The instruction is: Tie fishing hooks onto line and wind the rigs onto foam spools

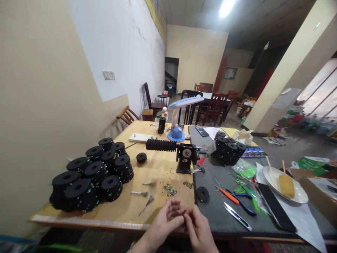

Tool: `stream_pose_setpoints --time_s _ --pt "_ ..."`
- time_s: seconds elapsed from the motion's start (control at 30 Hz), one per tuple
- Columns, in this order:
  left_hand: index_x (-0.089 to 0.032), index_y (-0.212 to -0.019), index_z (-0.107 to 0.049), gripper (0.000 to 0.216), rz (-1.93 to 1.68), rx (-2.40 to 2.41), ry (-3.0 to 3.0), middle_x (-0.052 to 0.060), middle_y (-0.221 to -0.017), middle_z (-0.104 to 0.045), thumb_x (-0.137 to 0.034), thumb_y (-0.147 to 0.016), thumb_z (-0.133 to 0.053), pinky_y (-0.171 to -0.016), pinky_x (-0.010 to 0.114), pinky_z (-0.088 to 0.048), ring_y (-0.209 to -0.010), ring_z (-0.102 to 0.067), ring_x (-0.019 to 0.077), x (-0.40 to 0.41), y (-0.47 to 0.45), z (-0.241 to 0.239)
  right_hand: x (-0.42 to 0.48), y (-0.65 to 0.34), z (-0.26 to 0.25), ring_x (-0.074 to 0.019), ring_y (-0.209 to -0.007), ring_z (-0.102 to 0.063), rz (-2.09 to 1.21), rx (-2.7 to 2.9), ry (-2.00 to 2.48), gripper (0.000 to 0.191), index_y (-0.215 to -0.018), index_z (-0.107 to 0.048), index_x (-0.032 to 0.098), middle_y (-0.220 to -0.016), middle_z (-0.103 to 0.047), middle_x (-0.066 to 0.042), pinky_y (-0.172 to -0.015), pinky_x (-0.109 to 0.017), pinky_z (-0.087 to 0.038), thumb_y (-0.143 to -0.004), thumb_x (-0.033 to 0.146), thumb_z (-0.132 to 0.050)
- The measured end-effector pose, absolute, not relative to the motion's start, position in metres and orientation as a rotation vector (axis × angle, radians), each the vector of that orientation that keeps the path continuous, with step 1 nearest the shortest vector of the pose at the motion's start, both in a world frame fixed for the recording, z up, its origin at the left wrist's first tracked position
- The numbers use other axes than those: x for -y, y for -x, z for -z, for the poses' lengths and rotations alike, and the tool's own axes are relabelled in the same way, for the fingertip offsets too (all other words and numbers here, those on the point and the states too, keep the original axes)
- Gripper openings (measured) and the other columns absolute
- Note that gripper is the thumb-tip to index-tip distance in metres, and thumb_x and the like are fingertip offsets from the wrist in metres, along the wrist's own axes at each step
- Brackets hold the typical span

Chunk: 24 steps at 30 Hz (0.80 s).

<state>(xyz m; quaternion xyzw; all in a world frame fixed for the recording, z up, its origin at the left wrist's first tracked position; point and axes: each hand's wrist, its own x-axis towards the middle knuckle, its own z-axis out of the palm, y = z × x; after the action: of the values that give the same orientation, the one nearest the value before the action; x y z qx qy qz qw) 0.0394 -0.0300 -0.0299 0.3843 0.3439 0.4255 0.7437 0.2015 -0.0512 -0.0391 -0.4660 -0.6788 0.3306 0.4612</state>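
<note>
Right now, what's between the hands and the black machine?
In the head view, a colourful heap of tiny bits and a smaller, duller heap lie between them.

A long white ceiling tube (226, 7) glares overhead and pale light washes out the barred window (319, 91) at right; the far dark doorway (171, 70) stays dim. My bare fingers (176, 222) look slightly soft, and wide-angle stretch slants the square cream pillar (276, 66).

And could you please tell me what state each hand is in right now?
Left hand: partly curled against the right; its grip cannot be told.
Right hand: closed in a pinch; anything held is too small to identify.
</note>
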Motion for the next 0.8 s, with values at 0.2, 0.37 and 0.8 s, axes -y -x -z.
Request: stream_pose_setpoints --time_s 0.2,0.37,0.8 --pt "-0.019 -0.101 -0.053 0.046 -0.836 -0.786 -0.831 0.007 -0.096 -0.072 -0.02 -0.064 -0.08 -0.081 0.033 -0.046 -0.09 -0.065 0.0225 0.033 -0.036 0.027 0.046 -0.216 0.028 -0.0145 -0.053 -0.058 -0.996 1.732 1.185 0.032 -0.084 -0.054 0.021 -0.064 -0.061 0.0 -0.054 -0.023 -0.047 -0.097 0.047 -0.041" --pt "-0.021 -0.115 -0.048 0.06 -0.81 -0.652 -0.678 0.011 -0.108 -0.072 -0.016 -0.063 -0.077 -0.08 0.038 -0.047 -0.086 -0.068 0.0236 0.035 -0.039 0.025 0.042 -0.223 0.032 -0.0128 -0.045 -0.055 -1.244 1.577 1.201 0.036 -0.082 -0.05 0.022 -0.061 -0.059 0.003 -0.044 -0.021 -0.045 -0.093 0.056 -0.045" --pt "-0.02 -0.107 -0.051 0.052 -0.771 -0.811 -0.801 0.007 -0.096 -0.071 -0.021 -0.063 -0.079 -0.062 0.027 -0.044 -0.078 -0.065 0.0201 0.036 -0.042 0.032 0.053 -0.218 0.035 -0.0174 -0.068 -0.064 -0.755 1.922 1.171 0.018 -0.086 -0.052 0.023 -0.078 -0.066 -0.003 -0.064 -0.025 -0.048 -0.098 0.03 -0.041"
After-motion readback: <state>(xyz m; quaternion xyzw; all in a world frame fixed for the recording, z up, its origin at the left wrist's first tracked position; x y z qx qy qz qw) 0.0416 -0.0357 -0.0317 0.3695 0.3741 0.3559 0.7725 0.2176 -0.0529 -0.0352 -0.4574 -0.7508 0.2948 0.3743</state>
